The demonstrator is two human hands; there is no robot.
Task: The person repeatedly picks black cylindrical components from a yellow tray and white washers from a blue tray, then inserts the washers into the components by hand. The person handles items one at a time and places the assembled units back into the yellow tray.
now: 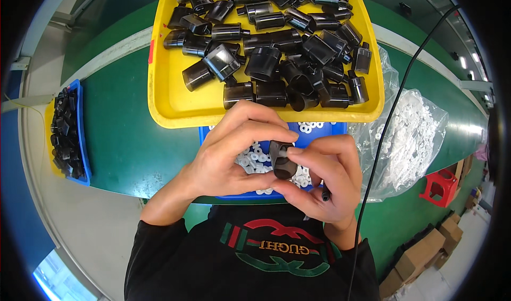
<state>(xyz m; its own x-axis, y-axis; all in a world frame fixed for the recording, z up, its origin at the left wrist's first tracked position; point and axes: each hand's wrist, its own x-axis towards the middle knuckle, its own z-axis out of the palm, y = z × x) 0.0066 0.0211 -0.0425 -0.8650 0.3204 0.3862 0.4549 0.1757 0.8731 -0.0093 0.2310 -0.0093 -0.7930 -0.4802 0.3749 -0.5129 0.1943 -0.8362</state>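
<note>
A: How many hands are at work?

B: Two. The left hand (pixel 226 160) curves round one dark translucent part (pixel 284 166), its fingers above and thumb below. The right hand (pixel 334 176) is pinched narrow, fingertips at the same part's open mouth.

A: So one part between both?

B: Just one, held above a blue tray (pixel 204 135). A single small black tip (pixel 326 193) also shows by the right hand's curled fingers; what it belongs to I can't tell. Nor can I tell whether those fingertips pinch something small.

A: And the trays?

B: One yellow tray (pixel 162 90) beyond the hands, overlapping the blue one. It carries dozens of glossy black parts (pixel 264 62), too heaped for an exact count.

A: What's in the blue tray?

B: White rings (pixel 252 160), many, partly hidden by the hands. One clear bag (pixel 418 125) to the right holds far more of them.

A: Anything on the left?

B: One blue bin (pixel 82 136) at the green table's (pixel 120 109) left end, full of similar dark pieces, uncountable. One black cable (pixel 393 106) runs past the bag, and one red stool (pixel 442 187) stands lower right.
</note>
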